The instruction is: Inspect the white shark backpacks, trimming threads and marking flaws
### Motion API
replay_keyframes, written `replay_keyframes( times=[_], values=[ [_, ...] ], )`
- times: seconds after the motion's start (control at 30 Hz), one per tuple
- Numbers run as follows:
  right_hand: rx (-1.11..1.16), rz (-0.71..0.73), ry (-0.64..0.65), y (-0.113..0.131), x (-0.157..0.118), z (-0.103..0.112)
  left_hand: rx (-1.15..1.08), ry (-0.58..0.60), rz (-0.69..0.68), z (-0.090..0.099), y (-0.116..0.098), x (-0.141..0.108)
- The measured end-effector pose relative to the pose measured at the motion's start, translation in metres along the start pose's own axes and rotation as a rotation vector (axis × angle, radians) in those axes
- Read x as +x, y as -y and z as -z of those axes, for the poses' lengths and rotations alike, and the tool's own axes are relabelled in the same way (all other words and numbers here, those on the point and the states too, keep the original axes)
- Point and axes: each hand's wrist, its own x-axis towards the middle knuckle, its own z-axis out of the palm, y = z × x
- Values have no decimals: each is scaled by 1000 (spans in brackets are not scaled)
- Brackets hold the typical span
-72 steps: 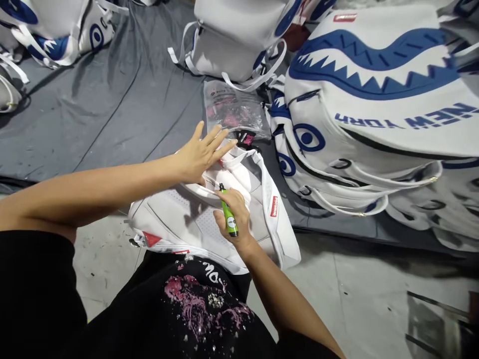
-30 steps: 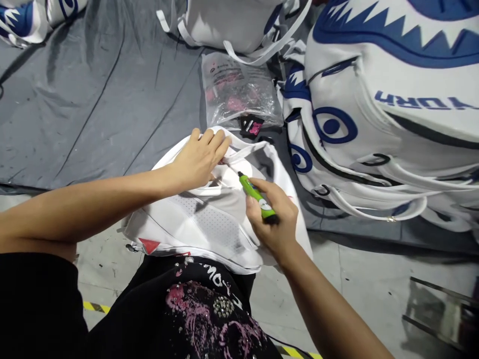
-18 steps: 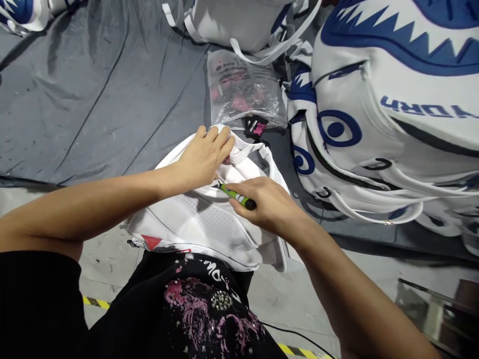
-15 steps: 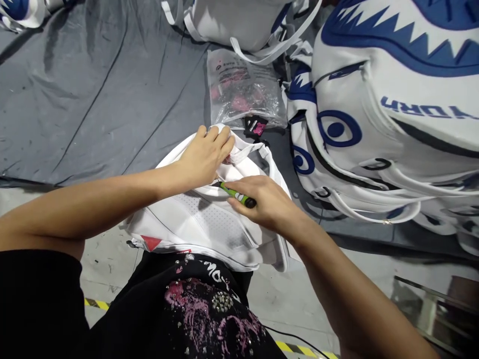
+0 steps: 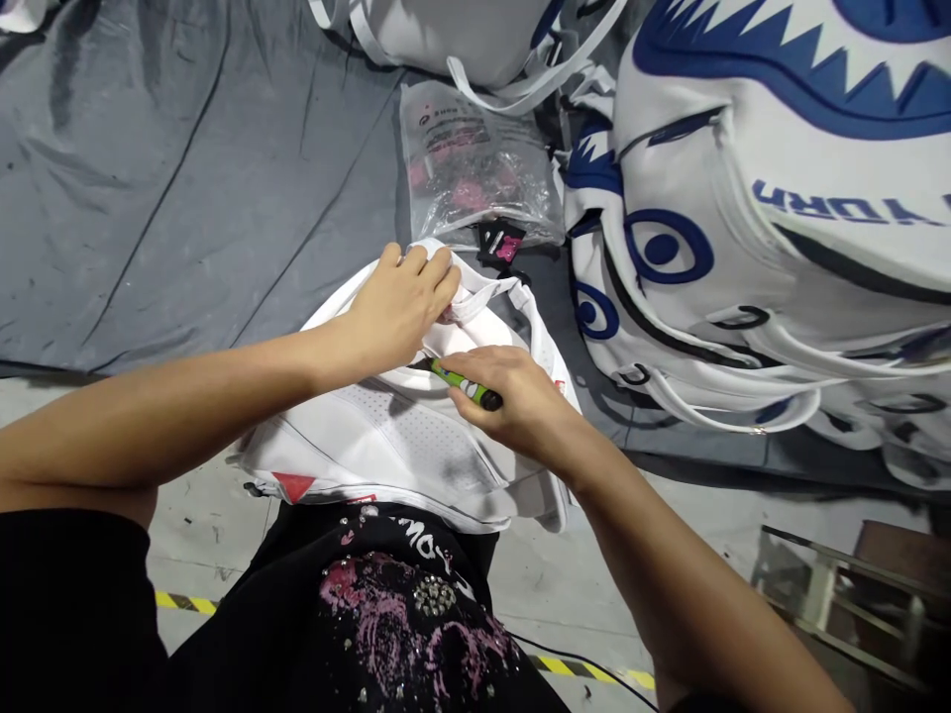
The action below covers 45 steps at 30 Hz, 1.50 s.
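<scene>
A white bag [image 5: 393,426] with a dotted mesh panel and red tags rests against my front at the table's edge. My left hand [image 5: 405,297] is closed on the bag's upper part, its fingers curled over the white fabric near a strap. In my right hand [image 5: 509,396] is a slim green pen-like tool [image 5: 465,383] with a black end. It points left, its dark tip at a fold of the bag just below my left hand. The exact tip is too small to make out.
Beyond the bag lies a clear plastic pouch [image 5: 475,163] with pink prints, a black tag [image 5: 499,243] beside it. Large white-and-blue bags with eye designs [image 5: 743,218] are piled on the right. Another white bag [image 5: 446,40] stands at the back. Grey sheeting [image 5: 170,198] covers the table.
The view has shifted slightly, so everything sits a little further left and up. Both hands keep nearly the same hold on the bag and the green tool.
</scene>
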Motion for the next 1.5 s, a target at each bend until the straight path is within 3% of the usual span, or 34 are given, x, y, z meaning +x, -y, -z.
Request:
replay_keyframes(
  times=[0.17, 0.6, 0.77, 1.07, 1.5],
  values=[
    [-64, -58, -55, 8, 5, -4, 2, 5, 6, -1, 1, 0],
    [-132, -151, 51, 31, 11, 3, -30, 30, -12, 4, 3, 1],
    [-150, -148, 56, 34, 13, 5, -53, -21, -20, 2, 4, 0],
    [-220, -218, 90, 37, 14, 8, -16, -7, -30, 5, 3, -2],
    [-213, -219, 14, 38, 11, 2, 27, -16, -31, 4, 4, -1]
  ],
)
